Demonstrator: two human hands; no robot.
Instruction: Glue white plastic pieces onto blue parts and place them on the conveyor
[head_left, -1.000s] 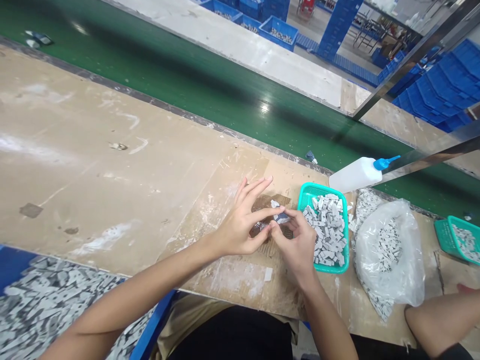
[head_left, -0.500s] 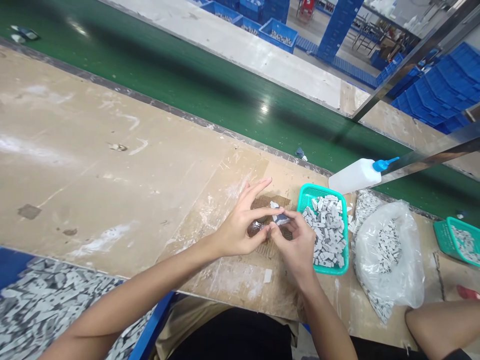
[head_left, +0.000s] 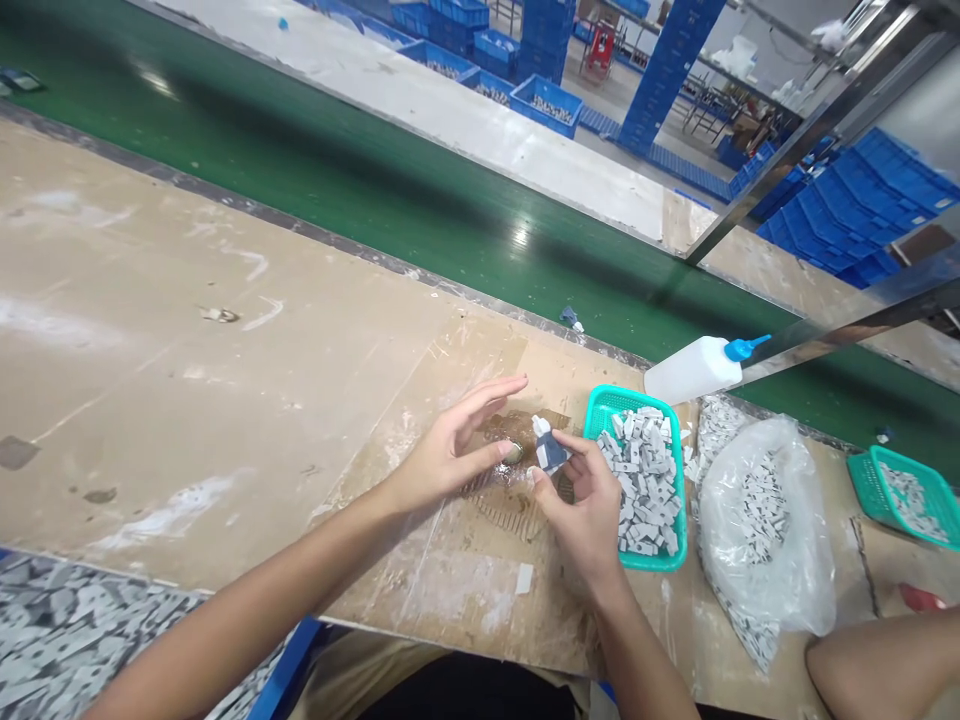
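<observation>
Between the thumb and fingers of my right hand is a small dark blue and white plastic part, held up over the table. My left hand is just to its left, apart from the part, with fingers stretched out and thumb spread. At the left thumb's tip is a small round greenish thing; whether the thumb touches it I cannot tell. Beneath both hands lies a stained, shiny brown cardboard patch. A green basket of small grey and white pieces stands right beside my right hand.
Behind the basket leans a white bottle with a blue nozzle. To the right are a clear bag of small pieces, another green basket and another person's arm. A green conveyor belt runs beyond the table. Grey parts fill the lower left.
My left hand has drawn away to the left from the blue and white part, which both hands touched before. The right hand now holds it alone, more upright. The view has shifted slightly.
</observation>
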